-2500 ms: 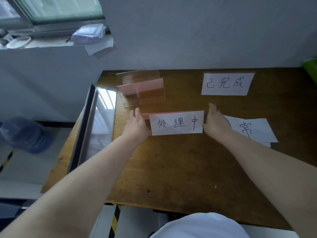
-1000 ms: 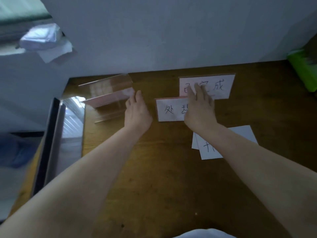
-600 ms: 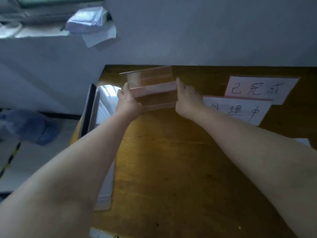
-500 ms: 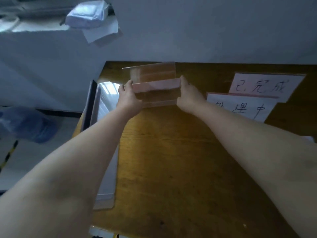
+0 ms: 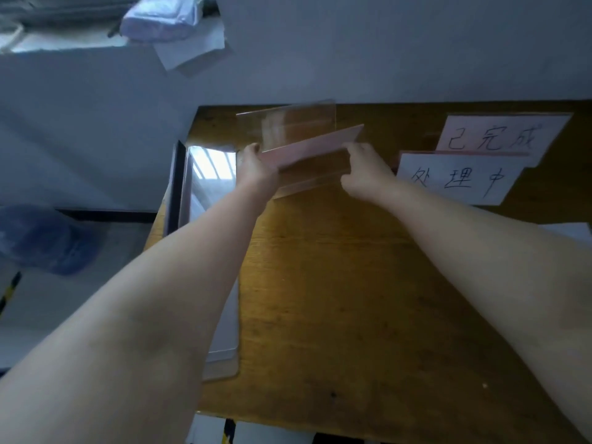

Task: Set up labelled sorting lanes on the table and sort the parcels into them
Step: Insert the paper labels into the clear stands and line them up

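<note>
Two clear acrylic sign holders stand at the back left of the wooden table. My left hand and my right hand grip the two ends of the front holder, which has a pink edge and is tilted up on the right. The rear empty holder stands just behind it. To the right stand two holders with handwritten labels: a nearer one and a farther one behind it.
A shiny flat panel lies along the table's left edge. White paper sheets show at the right edge. A wrapped parcel sits on a window ledge above. A blue water bottle lies on the floor to the left.
Both hands left the labelled holder beside the other one at the right, moved left and took hold of the empty holder. Its right end has now risen.
</note>
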`<state>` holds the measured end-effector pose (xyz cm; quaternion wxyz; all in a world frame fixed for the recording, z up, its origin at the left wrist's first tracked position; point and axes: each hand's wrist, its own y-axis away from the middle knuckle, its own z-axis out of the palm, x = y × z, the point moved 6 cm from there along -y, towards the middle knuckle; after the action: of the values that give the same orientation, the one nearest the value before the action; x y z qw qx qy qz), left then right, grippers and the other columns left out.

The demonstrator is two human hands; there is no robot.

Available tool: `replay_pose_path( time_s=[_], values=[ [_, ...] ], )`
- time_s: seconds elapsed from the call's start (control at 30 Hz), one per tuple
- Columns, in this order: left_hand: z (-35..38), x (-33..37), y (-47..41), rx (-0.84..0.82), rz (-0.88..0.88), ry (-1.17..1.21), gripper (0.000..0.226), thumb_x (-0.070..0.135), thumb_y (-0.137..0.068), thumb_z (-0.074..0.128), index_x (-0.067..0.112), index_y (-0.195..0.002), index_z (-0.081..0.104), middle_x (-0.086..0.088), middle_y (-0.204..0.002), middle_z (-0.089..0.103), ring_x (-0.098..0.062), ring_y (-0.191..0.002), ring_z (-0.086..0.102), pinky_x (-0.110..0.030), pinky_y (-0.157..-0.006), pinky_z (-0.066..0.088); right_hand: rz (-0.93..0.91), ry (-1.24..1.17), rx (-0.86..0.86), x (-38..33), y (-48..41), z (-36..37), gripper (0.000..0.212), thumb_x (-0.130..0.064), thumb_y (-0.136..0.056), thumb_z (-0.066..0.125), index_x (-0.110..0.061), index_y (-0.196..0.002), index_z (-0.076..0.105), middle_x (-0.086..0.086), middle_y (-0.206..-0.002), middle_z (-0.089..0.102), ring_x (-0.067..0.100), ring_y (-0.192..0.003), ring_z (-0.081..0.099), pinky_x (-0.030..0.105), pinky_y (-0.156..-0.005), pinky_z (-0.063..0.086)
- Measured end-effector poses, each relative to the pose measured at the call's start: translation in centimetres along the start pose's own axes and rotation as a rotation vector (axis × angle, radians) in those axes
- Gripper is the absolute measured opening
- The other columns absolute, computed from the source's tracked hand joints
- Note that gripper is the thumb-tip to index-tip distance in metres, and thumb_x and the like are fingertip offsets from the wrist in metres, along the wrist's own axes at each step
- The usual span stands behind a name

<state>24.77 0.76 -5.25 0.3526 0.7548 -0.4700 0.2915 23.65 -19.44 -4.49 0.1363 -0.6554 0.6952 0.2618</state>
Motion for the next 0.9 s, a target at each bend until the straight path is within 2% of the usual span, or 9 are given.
replay_pose_path(
  time_s=[0.13, 0.3, 0.4, 0.53, 0.63, 0.73, 0.8, 0.83, 0.9],
  values=[
    [0.0, -0.7, 0.5, 0.058, 0.021, 0.024, 0.039, 0.012, -0.093, 0.062, 0.026, -0.129, 0.056, -0.003, -0.123, 0.061, -0.026, -0.104, 0.065, -0.038, -0.087, 0.057, -0.084, 0.055, -0.026, 0.4, 3.2, 1.5, 0.069, -0.004, -0.091, 0.055, -0.020, -0.151, 0.025, 0.003, -0.159, 0.019, 0.023, -0.144, 0.025, 0.036, -0.113, 0.028],
    [-0.8, -1.3, 3.6, 0.068, 0.121, -0.076, 0.029, 0.011, -0.099, 0.051, 0.029, -0.117, 0.065, -0.003, -0.108, 0.067, -0.023, -0.091, 0.065, -0.028, -0.064, 0.052, -0.150, 0.143, -0.090, 0.6, 6.0, 1.9, 0.068, -0.007, -0.094, 0.054, -0.019, -0.153, 0.022, 0.003, -0.160, 0.014, 0.023, -0.145, 0.021, 0.037, -0.114, 0.027],
    [-2.0, -3.5, 6.4, 0.038, 0.092, -0.131, 0.029, 0.009, -0.100, 0.048, 0.032, -0.107, 0.064, -0.004, -0.103, 0.066, -0.021, -0.087, 0.063, -0.027, -0.061, 0.048, -0.185, 0.175, -0.049, 0.9, 7.3, 1.4, 0.065, -0.008, -0.093, 0.055, -0.018, -0.151, 0.027, 0.005, -0.156, 0.023, 0.024, -0.141, 0.030, 0.039, -0.111, 0.034],
    [-3.0, -4.8, 9.9, 0.014, 0.046, -0.194, 0.031, 0.005, -0.099, 0.039, 0.028, -0.101, 0.059, -0.009, -0.099, 0.065, -0.022, -0.077, 0.057, -0.028, -0.055, 0.043, -0.217, 0.248, 0.072, 2.3, 9.9, 0.6, 0.048, -0.011, -0.090, 0.059, -0.019, -0.136, 0.045, 0.006, -0.135, 0.043, 0.022, -0.122, 0.047, 0.036, -0.097, 0.047],
    [-2.6, -5.2, 12.7, 0.002, 0.045, -0.239, 0.031, 0.003, -0.098, 0.040, 0.027, -0.099, 0.060, -0.010, -0.095, 0.065, -0.026, -0.078, 0.059, -0.033, -0.061, 0.050, -0.269, 0.278, 0.080, 4.0, 12.1, 0.0, 0.034, -0.016, -0.090, 0.059, -0.020, -0.124, 0.052, 0.005, -0.125, 0.046, 0.021, -0.115, 0.048, 0.035, -0.093, 0.047],
    [-1.4, -5.1, 15.2, 0.013, 0.030, -0.299, 0.034, 0.002, -0.097, 0.042, 0.027, -0.102, 0.063, -0.012, -0.101, 0.065, -0.026, -0.080, 0.059, -0.031, -0.063, 0.049, -0.254, 0.277, 0.069, 6.8, 14.4, -1.2, 0.029, -0.018, -0.091, 0.058, -0.021, -0.119, 0.055, 0.004, -0.122, 0.046, 0.021, -0.115, 0.047, 0.035, -0.092, 0.047],
    [-0.6, -4.1, 16.4, 0.024, 0.011, -0.454, 0.043, 0.000, -0.094, 0.041, 0.029, -0.116, 0.063, -0.012, -0.118, 0.061, -0.030, -0.096, 0.059, -0.035, -0.072, 0.052, -0.226, 0.299, 0.042, 9.4, 15.7, -2.2, 0.027, -0.018, -0.092, 0.057, -0.022, -0.118, 0.056, 0.004, -0.123, 0.047, 0.021, -0.116, 0.047, 0.036, -0.092, 0.046],
    [0.0, -3.2, 17.1, 0.029, 0.008, -0.596, 0.050, 0.000, -0.092, 0.042, 0.030, -0.127, 0.059, -0.012, -0.130, 0.053, -0.032, -0.111, 0.053, -0.039, -0.084, 0.051, -0.203, 0.314, 0.023, 10.9, 16.2, -2.8, 0.027, -0.018, -0.092, 0.056, -0.022, -0.119, 0.057, 0.004, -0.124, 0.046, 0.021, -0.116, 0.046, 0.037, -0.093, 0.046],
    [1.7, -0.3, 19.0, 0.080, 0.071, -0.829, 0.064, 0.001, -0.088, 0.050, 0.032, -0.144, 0.043, -0.010, -0.151, 0.031, -0.033, -0.136, 0.030, -0.044, -0.106, 0.040, -0.136, 0.340, -0.013, 14.5, 17.1, -4.3, 0.030, -0.017, -0.091, 0.055, -0.023, -0.121, 0.057, 0.004, -0.127, 0.047, 0.022, -0.117, 0.047, 0.039, -0.095, 0.045]
  ],
)
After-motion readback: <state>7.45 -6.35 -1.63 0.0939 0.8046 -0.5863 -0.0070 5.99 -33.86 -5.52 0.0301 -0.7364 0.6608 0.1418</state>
